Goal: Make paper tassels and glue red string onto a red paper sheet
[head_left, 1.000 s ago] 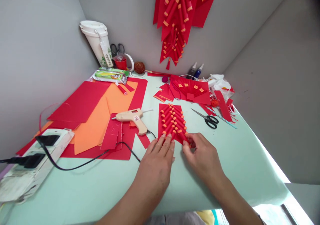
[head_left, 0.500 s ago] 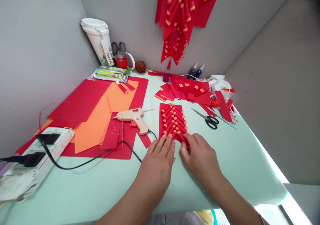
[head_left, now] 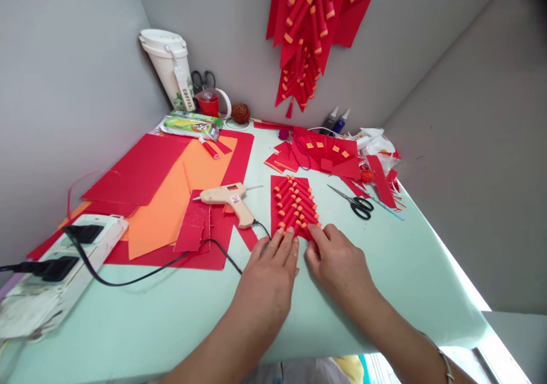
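Note:
A red card strip (head_left: pixel 276 201) lies in the middle of the table, covered with small red paper rolls (head_left: pixel 289 205) with orange ends, set in a slanting pattern like firecrackers. My left hand (head_left: pixel 267 278) lies with its fingers stretched over the strip's near left end. At the near right corner my right hand (head_left: pixel 339 258) is closed, its curled fingers and thumb on the strip's edge. The fingers hide the near end. To the left rests a cream hot glue gun (head_left: pixel 228 197). Black-handled scissors (head_left: pixel 356 203) lie open-bladed to the right.
Red (head_left: pixel 137 167) and orange card sheets (head_left: pixel 158 219) spread over the left side. A white power strip (head_left: pixel 98 244) sits at the left edge, cords trailing. A white coffee cup (head_left: pixel 164 68) and glue bottles (head_left: pixel 339 123) stand behind. Finished firecracker decorations (head_left: pixel 303 31) hang on the wall.
The near end of the card strip has swung slightly left. My right hand has shifted a little left and away from me; my left hand stays almost in place.

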A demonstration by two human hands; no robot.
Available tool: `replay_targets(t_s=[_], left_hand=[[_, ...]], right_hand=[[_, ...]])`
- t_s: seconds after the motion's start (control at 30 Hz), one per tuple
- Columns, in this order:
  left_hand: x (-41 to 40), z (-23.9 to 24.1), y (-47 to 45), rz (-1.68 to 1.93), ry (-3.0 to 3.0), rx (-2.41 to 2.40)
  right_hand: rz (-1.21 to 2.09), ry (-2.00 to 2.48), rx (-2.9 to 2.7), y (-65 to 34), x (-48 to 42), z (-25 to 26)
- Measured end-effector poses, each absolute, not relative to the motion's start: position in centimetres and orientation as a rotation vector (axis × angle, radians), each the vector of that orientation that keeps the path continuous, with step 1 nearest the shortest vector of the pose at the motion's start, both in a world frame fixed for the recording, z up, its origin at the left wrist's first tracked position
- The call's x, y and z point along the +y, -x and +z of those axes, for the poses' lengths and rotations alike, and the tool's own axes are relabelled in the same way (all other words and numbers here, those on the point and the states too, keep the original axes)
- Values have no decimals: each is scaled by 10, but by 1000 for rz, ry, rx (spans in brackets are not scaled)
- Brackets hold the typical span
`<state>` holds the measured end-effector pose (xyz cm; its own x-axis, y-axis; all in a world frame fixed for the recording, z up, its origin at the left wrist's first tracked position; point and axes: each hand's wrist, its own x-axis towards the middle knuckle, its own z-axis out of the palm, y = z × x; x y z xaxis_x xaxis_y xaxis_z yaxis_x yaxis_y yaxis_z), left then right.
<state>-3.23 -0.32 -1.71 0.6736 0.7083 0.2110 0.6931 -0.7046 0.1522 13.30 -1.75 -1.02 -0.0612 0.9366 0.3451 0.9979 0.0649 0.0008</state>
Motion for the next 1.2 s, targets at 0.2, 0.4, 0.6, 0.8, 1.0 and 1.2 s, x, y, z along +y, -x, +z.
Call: replay_targets(t_s=[0.2, 0.4, 0.6, 0.8, 1.0, 1.2], left_hand=[[-4, -17, 31, 395, -2827, 1194], [-4, -15, 31, 356, -2815, 1201], [-5, -13, 30, 300, -2832, 1203], [-3, -9, 29, 228, -2864, 1201], [3, 1, 32, 193, -2916, 1150], [21, 18, 32, 270, -3021, 1076]], right_hand=[[-365, 2037, -2127, -129, -16, -8], [-356, 2019, -2122, -128, -15, -7], [-344, 1985, -2145, -133, -13, -7], [-340, 2002, -2220, -132, -9, -5], [-298, 1979, -2255, -136, -8, -5], [-137, 1959, -2272, -143, -6, -3]])
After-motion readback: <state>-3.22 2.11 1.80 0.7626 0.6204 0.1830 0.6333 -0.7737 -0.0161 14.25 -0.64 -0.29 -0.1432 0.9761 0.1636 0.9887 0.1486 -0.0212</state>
